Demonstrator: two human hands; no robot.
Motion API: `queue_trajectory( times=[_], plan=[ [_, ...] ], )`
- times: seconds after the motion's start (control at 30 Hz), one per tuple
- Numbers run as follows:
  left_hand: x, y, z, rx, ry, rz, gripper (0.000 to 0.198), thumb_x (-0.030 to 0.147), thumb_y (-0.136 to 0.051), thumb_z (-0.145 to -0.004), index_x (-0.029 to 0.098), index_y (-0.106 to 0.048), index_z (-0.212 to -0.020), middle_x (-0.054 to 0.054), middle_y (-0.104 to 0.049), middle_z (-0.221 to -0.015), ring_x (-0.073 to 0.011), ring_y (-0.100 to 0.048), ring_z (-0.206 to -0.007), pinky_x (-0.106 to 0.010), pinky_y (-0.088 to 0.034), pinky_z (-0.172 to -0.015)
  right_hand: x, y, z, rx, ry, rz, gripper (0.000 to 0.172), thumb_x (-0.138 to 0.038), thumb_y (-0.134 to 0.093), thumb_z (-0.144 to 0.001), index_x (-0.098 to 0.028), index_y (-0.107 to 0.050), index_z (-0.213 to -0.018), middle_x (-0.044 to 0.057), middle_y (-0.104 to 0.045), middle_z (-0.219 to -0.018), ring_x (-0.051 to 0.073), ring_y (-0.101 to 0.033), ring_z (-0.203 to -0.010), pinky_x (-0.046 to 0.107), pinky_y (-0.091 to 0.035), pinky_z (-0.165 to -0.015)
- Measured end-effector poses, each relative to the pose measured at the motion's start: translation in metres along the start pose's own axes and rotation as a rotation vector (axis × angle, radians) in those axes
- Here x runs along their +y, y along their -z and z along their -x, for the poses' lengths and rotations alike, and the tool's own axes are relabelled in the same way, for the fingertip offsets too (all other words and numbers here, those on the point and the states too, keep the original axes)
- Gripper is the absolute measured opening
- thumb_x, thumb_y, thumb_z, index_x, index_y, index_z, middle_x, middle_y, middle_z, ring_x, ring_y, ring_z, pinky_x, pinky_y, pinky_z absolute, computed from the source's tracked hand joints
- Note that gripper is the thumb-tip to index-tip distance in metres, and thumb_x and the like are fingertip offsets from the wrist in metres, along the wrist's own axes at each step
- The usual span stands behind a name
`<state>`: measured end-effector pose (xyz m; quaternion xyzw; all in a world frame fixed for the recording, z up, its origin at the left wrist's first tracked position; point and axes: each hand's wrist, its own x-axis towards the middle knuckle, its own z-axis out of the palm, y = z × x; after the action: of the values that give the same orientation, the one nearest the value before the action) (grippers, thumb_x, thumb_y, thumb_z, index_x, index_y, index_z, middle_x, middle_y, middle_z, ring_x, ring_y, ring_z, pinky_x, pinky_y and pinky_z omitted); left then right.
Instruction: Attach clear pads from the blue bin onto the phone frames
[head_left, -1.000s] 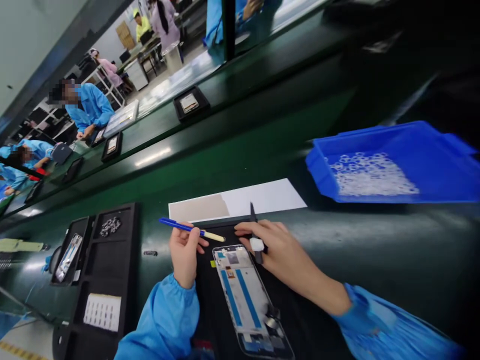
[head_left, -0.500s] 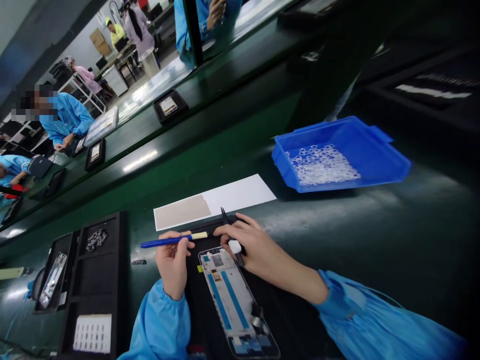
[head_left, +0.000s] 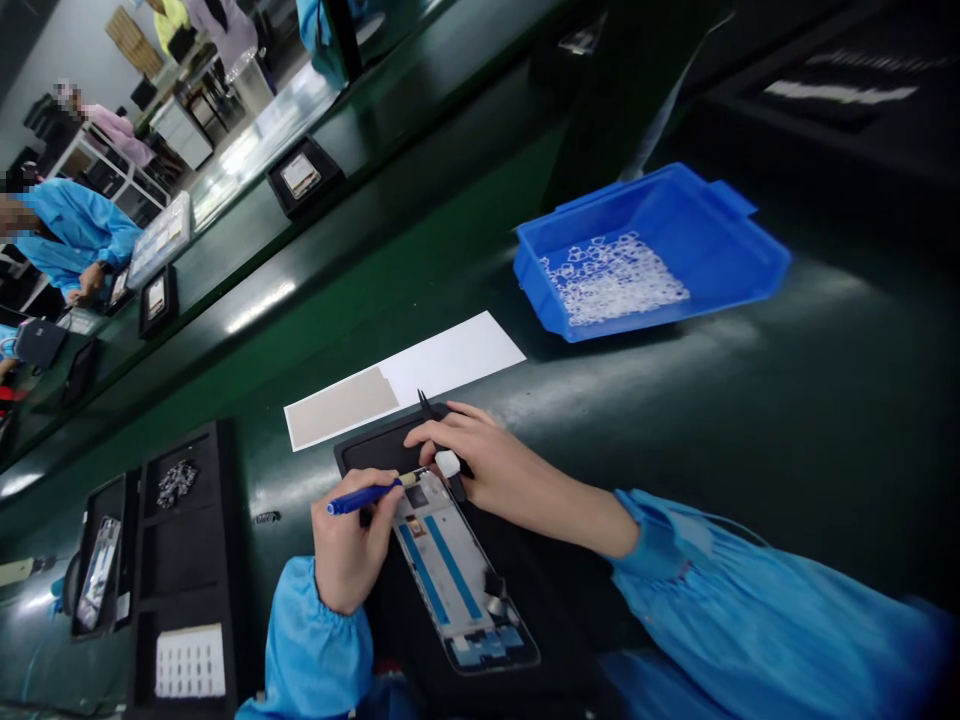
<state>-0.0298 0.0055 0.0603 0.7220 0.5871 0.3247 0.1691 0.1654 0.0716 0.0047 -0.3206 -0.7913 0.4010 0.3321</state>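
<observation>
Indoors, green bench (head_left: 360, 330), co-workers (head_left: 71, 228) beyond, left grip (head_left: 346, 540) tight round blue pen-like tool (head_left: 364, 497), right grip (head_left: 486, 458) round tweezers (head_left: 426, 405).

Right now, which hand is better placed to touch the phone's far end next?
The left hand, I'd judge: it holds the pen with the tip at the far end of the phone. The right hand is close, but its tweezers point away.

Green table (head_left: 600, 440), glossy — blue bin (head_left: 724, 255) toward the back, white-and-beige strip (head_left: 405, 380) left of it. Black work tray (head_left: 379, 443) nearer; compartment tray (head_left: 180, 552) left — dark cluster (head_left: 268, 517) between.
</observation>
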Motion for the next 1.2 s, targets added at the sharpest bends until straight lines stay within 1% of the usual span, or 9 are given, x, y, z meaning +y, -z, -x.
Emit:
queue_trajectory(
  times=[0.13,0.37,0.5,0.63,0.77,0.97,1.07,1.2],
  plan=[
    [0.004,-0.002,-0.002,-0.07,-0.035,-0.078,0.013,0.027,-0.056,-0.096,0.019,-0.067,-0.095,-0.007,-0.073,-0.09,-0.0142,-0.067,-0.068,-0.022,-0.055,-0.062,0.0,-0.002,0.001,0.039,0.003,-0.003,0.052,0.006,-0.047,-0.067,-0.023,-0.052,-0.111,-0.002,-0.06,-0.088,0.021,-0.058,-0.091,0.053,-0.028,-0.11],
    [0.006,-0.002,-0.005,-0.106,-0.06,-0.13,0.011,0.026,-0.056,-0.097,0.02,-0.065,-0.098,-0.006,-0.072,-0.09,-0.0159,-0.069,-0.076,-0.023,-0.055,-0.07,-0.001,0.002,0.0,0.011,-0.013,0.011,0.052,0.005,-0.044,-0.067,-0.022,-0.053,-0.111,0.0,-0.061,-0.095,0.022,-0.057,-0.095,0.054,-0.028,-0.11],
    [0.007,-0.002,-0.006,-0.087,-0.1,-0.153,0.01,0.026,-0.056,-0.097,0.02,-0.064,-0.098,-0.005,-0.072,-0.089,-0.0151,-0.069,-0.075,-0.022,-0.054,-0.068,-0.001,0.002,0.0,0.023,-0.002,0.014,0.053,0.005,-0.044,-0.067,-0.023,-0.053,-0.111,0.0,-0.06,-0.094,0.022,-0.057,-0.094,0.054,-0.029,-0.11],
    [0.008,-0.002,-0.005,-0.093,-0.125,-0.216,0.007,0.025,-0.056,-0.097,0.02,-0.061,-0.1,-0.004,-0.072,-0.09,-0.0141,-0.069,-0.075,-0.02,-0.052,-0.067,0.0,0.0,0.001,0.031,0.006,0.004,0.054,0.006,-0.045,-0.067,-0.023,-0.053,-0.112,0.0,-0.06,-0.095,0.021,-0.057,-0.094,0.053,-0.029,-0.11],
    [0.011,-0.004,-0.005,-0.104,-0.195,-0.283,0.005,0.022,-0.056,-0.098,0.02,-0.059,-0.101,-0.001,-0.07,-0.089,-0.0121,-0.068,-0.072,-0.02,-0.048,-0.064,0.002,-0.001,0.001,0.049,0.02,-0.009,0.055,0.009,-0.046,-0.067,-0.022,-0.052,-0.112,0.0,-0.06,-0.095,0.021,-0.056,-0.094,0.052,-0.028,-0.109],
    [0.014,-0.009,-0.005,-0.174,-0.257,-0.363,0.011,0.018,-0.047,-0.101,0.021,-0.057,-0.107,0.0,-0.068,-0.095,-0.0123,-0.067,-0.077,-0.022,-0.044,-0.063,-0.001,0.001,0.0,0.042,0.016,-0.009,0.064,0.015,-0.046,-0.057,-0.021,-0.053,-0.11,-0.003,-0.06,-0.092,0.02,-0.056,-0.092,0.047,-0.028,-0.109],
    [0.009,-0.011,-0.005,-0.188,-0.252,-0.34,0.01,0.021,-0.047,-0.102,0.022,-0.056,-0.107,0.001,-0.067,-0.094,-0.0118,-0.066,-0.074,-0.022,-0.043,-0.061,-0.004,0.003,-0.001,0.028,-0.017,0.001,0.064,0.016,-0.047,-0.057,-0.021,-0.053,-0.109,-0.005,-0.06,-0.089,0.019,-0.056,-0.092,0.047,-0.026,-0.11],
    [0.003,-0.01,-0.003,-0.135,-0.246,-0.24,0.012,0.025,-0.046,-0.103,0.021,-0.057,-0.103,0.0,-0.067,-0.093,-0.0128,-0.068,-0.076,-0.021,-0.047,-0.063,-0.008,0.002,-0.003,0.014,-0.048,0.035,0.061,0.016,-0.049,-0.059,-0.022,-0.054,-0.107,-0.007,-0.061,-0.085,0.019,-0.056,-0.09,0.046,-0.024,-0.112]
  ],
)
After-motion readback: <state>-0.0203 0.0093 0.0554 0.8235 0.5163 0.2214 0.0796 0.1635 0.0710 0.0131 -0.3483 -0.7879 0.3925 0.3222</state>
